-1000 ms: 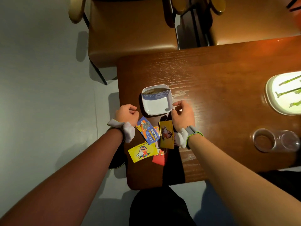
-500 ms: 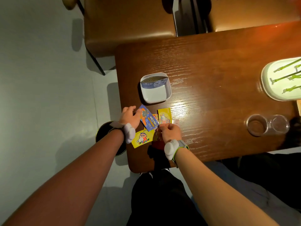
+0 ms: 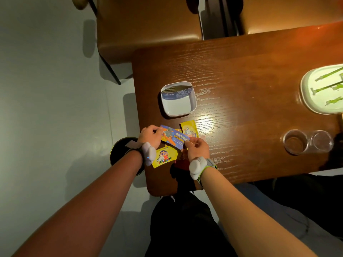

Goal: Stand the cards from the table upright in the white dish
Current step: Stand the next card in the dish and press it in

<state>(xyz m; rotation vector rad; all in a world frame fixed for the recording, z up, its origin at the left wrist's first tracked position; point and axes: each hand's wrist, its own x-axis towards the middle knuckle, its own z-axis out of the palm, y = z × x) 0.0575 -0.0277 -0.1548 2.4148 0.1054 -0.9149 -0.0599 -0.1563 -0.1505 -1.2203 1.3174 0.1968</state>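
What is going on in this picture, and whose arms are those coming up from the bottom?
Those arms belong to a person wearing a camera on their head, so you look down as they do. On the brown wooden table sits a square white dish with one card already standing in it. The left hand and right hand pinch a long blue cartoon card at its two ends. Two yellow cartoon cards and a red card lie nearby. A clear plastic cup stands farther right.

Bare wooden table (image 3: pixel 241 112) lies open between the white dish (image 3: pixel 178 106) and the clear glass (image 3: pixel 295 141) well to its right. One card (image 3: pixel 176 91) stands against the dish's far wall; the near part of the dish is unoccupied.
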